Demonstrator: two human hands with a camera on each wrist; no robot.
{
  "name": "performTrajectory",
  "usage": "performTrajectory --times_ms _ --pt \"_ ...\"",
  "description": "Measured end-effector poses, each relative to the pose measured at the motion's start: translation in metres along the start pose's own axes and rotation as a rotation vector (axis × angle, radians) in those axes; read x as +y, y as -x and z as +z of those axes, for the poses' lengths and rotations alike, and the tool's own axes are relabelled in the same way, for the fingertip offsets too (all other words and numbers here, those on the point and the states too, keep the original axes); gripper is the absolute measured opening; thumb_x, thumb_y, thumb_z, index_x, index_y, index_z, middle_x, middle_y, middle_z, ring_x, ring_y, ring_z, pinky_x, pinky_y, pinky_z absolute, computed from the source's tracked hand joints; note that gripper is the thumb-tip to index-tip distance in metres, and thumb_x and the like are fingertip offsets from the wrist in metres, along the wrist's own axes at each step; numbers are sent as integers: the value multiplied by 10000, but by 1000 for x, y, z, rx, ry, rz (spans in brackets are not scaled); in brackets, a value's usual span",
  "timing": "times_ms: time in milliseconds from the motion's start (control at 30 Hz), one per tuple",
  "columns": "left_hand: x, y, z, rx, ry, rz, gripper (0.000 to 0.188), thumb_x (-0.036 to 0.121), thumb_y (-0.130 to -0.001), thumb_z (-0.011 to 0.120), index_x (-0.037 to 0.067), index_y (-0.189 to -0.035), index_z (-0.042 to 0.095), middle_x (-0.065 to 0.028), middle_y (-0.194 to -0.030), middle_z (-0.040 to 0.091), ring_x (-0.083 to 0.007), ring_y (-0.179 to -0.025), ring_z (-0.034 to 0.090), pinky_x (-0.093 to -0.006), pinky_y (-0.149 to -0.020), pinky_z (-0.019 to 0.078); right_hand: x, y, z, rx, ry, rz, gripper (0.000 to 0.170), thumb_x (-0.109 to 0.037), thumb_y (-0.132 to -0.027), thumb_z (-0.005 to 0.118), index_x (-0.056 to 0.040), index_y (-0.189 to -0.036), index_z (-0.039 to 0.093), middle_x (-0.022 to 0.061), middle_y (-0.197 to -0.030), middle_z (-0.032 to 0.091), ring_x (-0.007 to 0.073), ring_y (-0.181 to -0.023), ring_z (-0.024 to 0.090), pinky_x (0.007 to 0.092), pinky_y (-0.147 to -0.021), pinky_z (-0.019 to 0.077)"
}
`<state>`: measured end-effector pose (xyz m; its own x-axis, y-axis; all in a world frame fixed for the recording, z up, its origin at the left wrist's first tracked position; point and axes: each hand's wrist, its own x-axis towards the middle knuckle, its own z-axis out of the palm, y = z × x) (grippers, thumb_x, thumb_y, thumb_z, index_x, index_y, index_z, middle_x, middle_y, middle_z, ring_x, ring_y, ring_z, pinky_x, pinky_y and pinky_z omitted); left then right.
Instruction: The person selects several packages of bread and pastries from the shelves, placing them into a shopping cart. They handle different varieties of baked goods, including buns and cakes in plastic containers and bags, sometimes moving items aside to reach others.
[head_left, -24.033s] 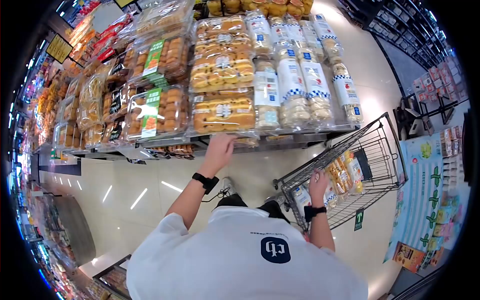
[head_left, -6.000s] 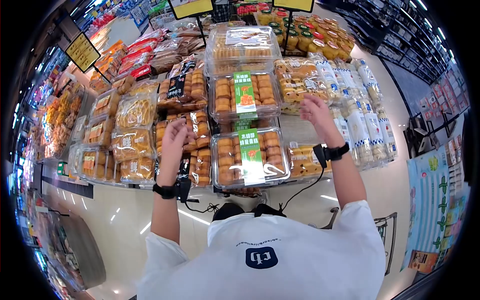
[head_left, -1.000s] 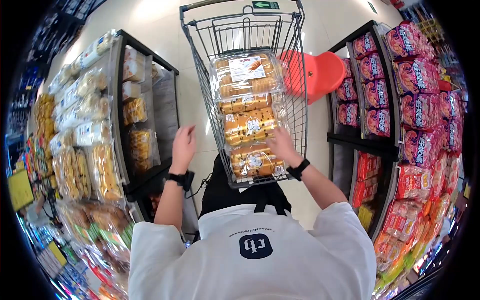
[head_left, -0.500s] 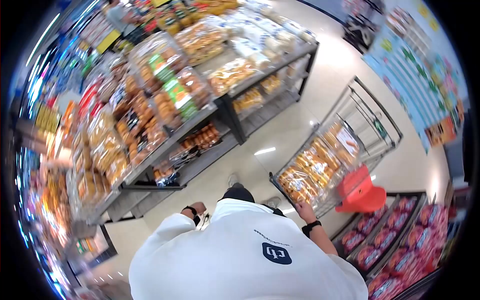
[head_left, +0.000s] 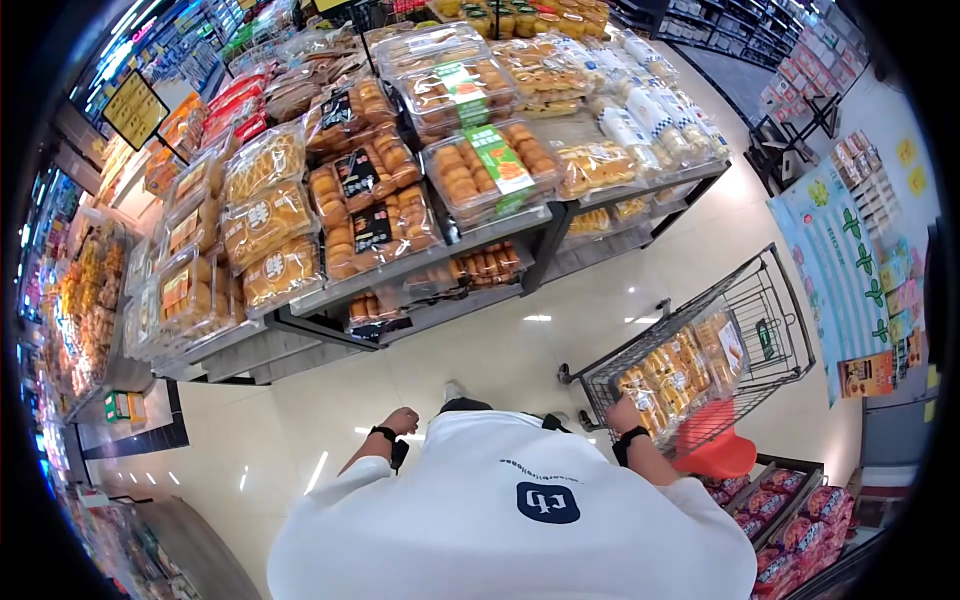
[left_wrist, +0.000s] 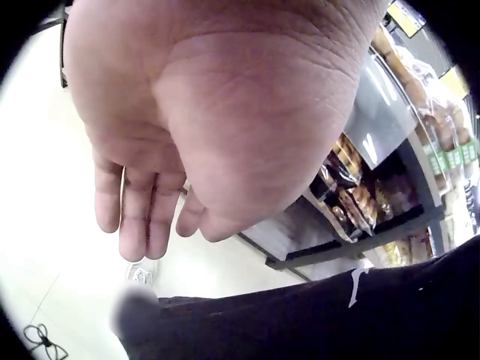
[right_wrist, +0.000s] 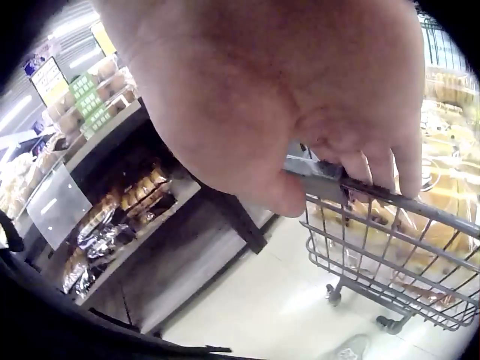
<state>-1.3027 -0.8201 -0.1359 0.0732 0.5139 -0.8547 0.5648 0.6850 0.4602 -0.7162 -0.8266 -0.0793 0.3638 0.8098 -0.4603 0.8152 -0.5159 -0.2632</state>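
My right hand (head_left: 624, 415) grips the near end of a wire shopping cart (head_left: 690, 300); in the right wrist view the fingers of that hand (right_wrist: 292, 90) reach over the dark rim (right_wrist: 442, 214), thumb on the near side. Inside the cart lie clear packs of golden bread (head_left: 680, 370) and a clear box with a white label (head_left: 722, 345). My left hand (head_left: 403, 420) hangs beside the body over the floor. Seen in the left wrist view, the left hand (left_wrist: 202, 112) has loose, slightly bent fingers and holds nothing.
A long display table (head_left: 400, 280) of packaged bread stands ahead and to the left, with a lower shelf of packs. A red seat-like object (head_left: 725, 452) is beside the cart, near a rack of pink packs (head_left: 790, 520). A patterned blue banner (head_left: 830, 290) stands at right.
The head view has turned from the cart back toward the bread display. My right hand went from above the packs to the cart's rim; my left hand dropped to the side.
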Motion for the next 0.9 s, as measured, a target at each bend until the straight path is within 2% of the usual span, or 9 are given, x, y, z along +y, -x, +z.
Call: performTrajectory --times_ms 133,200,267,333,400,533,667,833,900 --pt "-11 -11 -54 15 -108 60 255 207 -851 512 -7 -853 651 -131 -834 679 -196 -649 653 -337 -557 514 1 -10 3 -87 107 73 391 -135 -783 569 91 -1096 516 314 -1041 631 415 -989 634 459 -852 519" --pt "-14 -20 -78 52 -153 123 283 219 -853 505 -21 -828 653 -189 -872 676 -268 -740 669 -368 -649 529 -20 -11 -11 -218 252 108 286 -149 -794 577 54 -982 649 262 -1059 651 405 -1021 626 453 -874 510" --pt "-14 -38 -94 240 -264 271 300 242 -863 509 -20 -857 655 -216 -935 670 -345 -874 652 -394 -759 514 -61 -5 -30 -86 318 128 238 -144 -782 601 17 -932 693 237 -1034 664 406 -1027 611 446 -899 495" --pt "13 -52 -115 188 -286 247 318 273 -871 528 -14 -931 649 -229 -989 658 -401 -975 607 -417 -840 483 -119 -1 -69 -1 332 -60 343 -188 -795 604 70 -1020 635 285 -1050 633 420 -1010 604 466 -879 497" --pt "62 -37 -127 269 -180 417 306 264 -884 554 -1 -1017 630 -193 -954 674 -331 -901 648 -388 -792 500 -121 -46 -57 258 54 -132 361 -197 -789 634 60 -1043 628 269 -1051 634 394 -1025 600 448 -886 492" --pt "189 14 -149 158 10 621 236 183 -952 547 -12 -1083 572 -61 -843 625 -142 -758 613 -279 -697 500 -205 -117 -119 383 -166 -378 325 -171 -810 613 49 -1048 640 245 -1014 647 373 -977 618 425 -871 493" --pt "294 62 -160 191 173 712 225 165 -973 530 -9 -1111 568 -53 -864 631 -129 -773 609 -270 -724 506 -305 -191 -195 412 -484 -576 285 -179 -865 606 8 -1076 646 206 -958 673 297 -843 663 359 -769 521" --pt "393 75 -183 300 448 858 193 131 -976 530 9 -1118 578 -48 -895 641 -104 -815 607 -242 -728 513 -413 -239 -295 243 -640 -733 296 -202 -892 611 2 -1103 637 128 -951 673 209 -843 643 320 -762 512" --pt "421 63 -195 379 464 847 195 131 -973 537 9 -1121 576 -45 -894 641 -99 -808 605 -237 -718 510 -437 -267 -317 26 -723 -668 347 -236 -908 604 1 -1161 606 95 -989 654 175 -857 629 304 -749 509"
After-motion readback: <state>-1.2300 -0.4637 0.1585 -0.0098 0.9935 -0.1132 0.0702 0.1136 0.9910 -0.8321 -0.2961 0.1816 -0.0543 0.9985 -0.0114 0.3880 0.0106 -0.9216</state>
